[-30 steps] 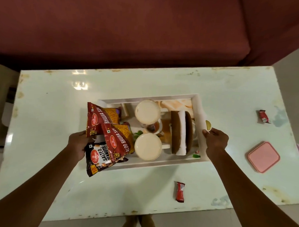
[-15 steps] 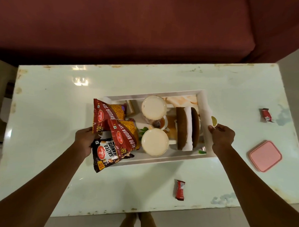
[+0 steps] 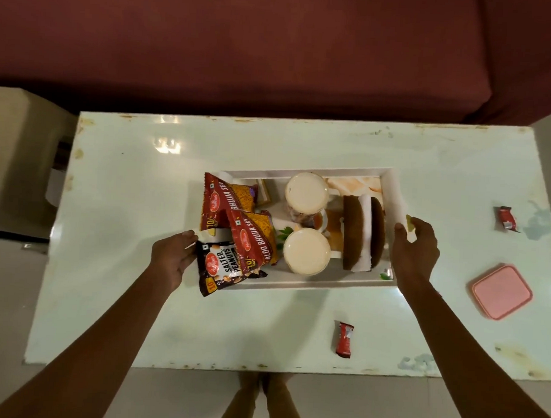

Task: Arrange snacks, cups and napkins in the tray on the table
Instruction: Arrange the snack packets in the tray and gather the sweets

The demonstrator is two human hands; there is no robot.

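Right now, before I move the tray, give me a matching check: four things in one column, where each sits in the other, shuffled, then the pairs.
Things:
1 salted peanuts packet
2 pink lid
3 nearer red sweet
4 white napkins

Places:
A on the table, right of the tray
B overhanging the tray's near left corner
C upright between two brown holder plates in the tray
D on the table, between the tray and the near edge

Pairs: 1-B, 2-A, 3-D, 4-C.
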